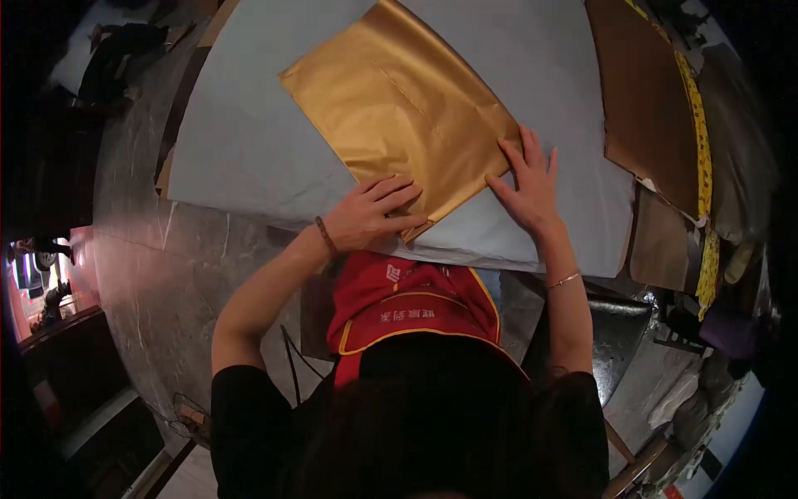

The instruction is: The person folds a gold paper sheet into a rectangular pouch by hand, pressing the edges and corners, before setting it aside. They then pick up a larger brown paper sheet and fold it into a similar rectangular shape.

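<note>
A folded piece of shiny gold fabric lies at a slant on a table covered with a grey-white sheet. My left hand rests on its near left corner, fingers stretched out over the cloth and pointing right. At the right edge of the fabric, my right hand lies with fingers spread, the tips touching the border and the thumb near the lower edge. Creases run through the middle of the gold cloth. Neither hand grips anything; both press flat.
Brown cardboard lies along the table's right side, with a yellow tape measure hanging beyond it. A black padded seat stands below on the right. My red apron touches the near table edge. Dark furniture stands at left.
</note>
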### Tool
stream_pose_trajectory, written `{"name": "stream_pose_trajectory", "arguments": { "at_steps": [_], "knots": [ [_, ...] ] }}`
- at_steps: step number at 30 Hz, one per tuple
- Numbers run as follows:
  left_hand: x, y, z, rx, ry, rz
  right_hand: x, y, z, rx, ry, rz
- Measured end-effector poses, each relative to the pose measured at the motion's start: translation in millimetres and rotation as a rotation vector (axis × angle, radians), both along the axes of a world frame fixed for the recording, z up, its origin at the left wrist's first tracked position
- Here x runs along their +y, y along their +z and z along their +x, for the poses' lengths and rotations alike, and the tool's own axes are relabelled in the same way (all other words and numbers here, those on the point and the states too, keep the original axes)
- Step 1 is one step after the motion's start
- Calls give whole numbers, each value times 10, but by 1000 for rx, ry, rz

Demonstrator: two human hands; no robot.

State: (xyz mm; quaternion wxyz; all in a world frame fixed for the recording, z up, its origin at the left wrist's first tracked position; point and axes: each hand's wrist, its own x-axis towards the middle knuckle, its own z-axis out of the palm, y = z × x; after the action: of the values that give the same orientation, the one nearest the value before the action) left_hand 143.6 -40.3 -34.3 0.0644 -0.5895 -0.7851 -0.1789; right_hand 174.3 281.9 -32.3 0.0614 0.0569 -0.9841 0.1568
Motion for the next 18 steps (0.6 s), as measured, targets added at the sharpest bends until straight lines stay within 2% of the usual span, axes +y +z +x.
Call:
{"name": "stream_pose_trajectory", "arguments": {
  "at_steps": [6, 18],
  "knots": [
    [-5, 101, 3, -66, 1, -5, -16, 29, 13, -28, 38, 99],
    [-262, 86, 78, -50, 35, -25, -9, 24, 12, -15, 38, 78]
  ]
}}
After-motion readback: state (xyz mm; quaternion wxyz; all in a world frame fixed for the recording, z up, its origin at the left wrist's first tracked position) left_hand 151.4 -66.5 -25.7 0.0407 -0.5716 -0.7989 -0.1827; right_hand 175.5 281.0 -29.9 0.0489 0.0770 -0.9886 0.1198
